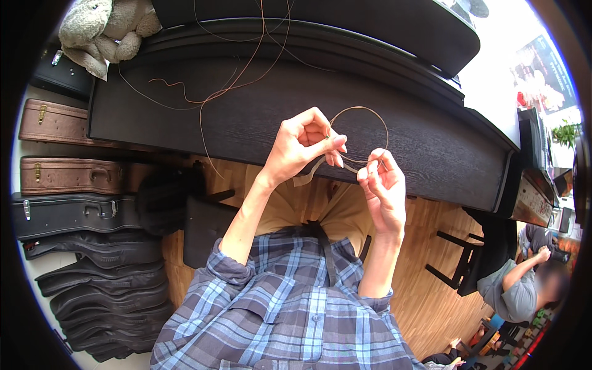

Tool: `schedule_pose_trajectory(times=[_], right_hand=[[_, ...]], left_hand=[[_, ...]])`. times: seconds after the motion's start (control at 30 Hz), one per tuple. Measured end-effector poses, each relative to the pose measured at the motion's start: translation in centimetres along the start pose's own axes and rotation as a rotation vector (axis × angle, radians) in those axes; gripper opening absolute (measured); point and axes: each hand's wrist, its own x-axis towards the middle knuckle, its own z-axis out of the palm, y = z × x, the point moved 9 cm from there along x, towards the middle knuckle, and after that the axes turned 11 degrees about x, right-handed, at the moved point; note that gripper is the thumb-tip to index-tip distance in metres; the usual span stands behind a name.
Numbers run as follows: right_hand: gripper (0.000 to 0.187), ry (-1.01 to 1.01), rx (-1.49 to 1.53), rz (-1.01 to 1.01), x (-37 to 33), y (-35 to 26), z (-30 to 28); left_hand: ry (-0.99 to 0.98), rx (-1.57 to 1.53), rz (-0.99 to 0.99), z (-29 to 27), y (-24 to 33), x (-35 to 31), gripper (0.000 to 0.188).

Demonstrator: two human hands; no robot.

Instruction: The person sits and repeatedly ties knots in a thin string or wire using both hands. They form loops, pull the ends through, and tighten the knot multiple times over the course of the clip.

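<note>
A thin, bronze-coloured guitar string (387, 128) is wound into a ring between my two hands, above the near edge of the dark piano lid (438, 139). My left hand (297, 145) pinches the ring's left side with thumb and fingers. On the lower right, the fingertips of my right hand (386, 188) close round the same ring. Several loose strings (213, 97), copper and silvery, lie tangled on the lid to the left; one end hangs over the front edge. A pale strip shows below the ring, its kind unclear.
Brown instrument cases (65, 174), a black case (74, 216) and several soft black bags (111, 290) line the left. A plush toy (102, 31) sits at the back left. At right are a black stool (459, 259) and a person in grey (512, 290).
</note>
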Motion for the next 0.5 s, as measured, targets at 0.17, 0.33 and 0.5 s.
schedule_pose_trajectory(times=[0.17, 0.33, 0.5], right_hand=[[0.03, 0.082, -0.128, -0.076, 0.1, -0.2, -0.8], [0.027, 0.186, -0.312, -0.226, 0.1, -0.4, -1.3], [0.026, 0.263, -0.447, -0.373, -0.3, -1.0, -0.7]], left_hand=[[-0.037, -0.015, -0.007, 0.3, -0.1, -0.1, 0.019], [-0.061, 0.065, -0.007, 0.4, -0.2, -0.2, 0.019], [-0.065, 0.112, 0.017, 0.4, 0.0, -0.3, 0.02]])
